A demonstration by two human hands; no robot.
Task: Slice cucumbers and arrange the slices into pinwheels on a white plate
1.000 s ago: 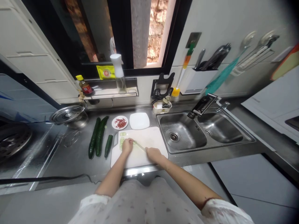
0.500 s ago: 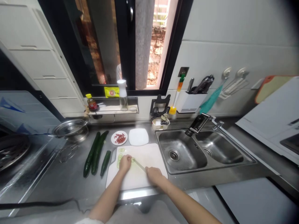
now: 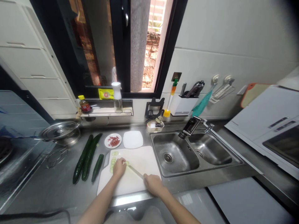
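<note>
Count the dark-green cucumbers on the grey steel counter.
3: two long dark-green cucumbers side by side, one short cucumber between them and the white rectangular cutting board.

On steel counter (image 3: 60,186), cutting board (image 3: 142,157) set under gripping right hand (image 3: 153,184). Cucumbers (image 3: 90,158) laid left of grip, plates (image 3: 133,139) beyond.

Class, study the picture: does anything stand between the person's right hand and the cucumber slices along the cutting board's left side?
Yes: the left hand is between them, just right of those cucumber slices, and the knife extends from the right hand toward it.
</note>
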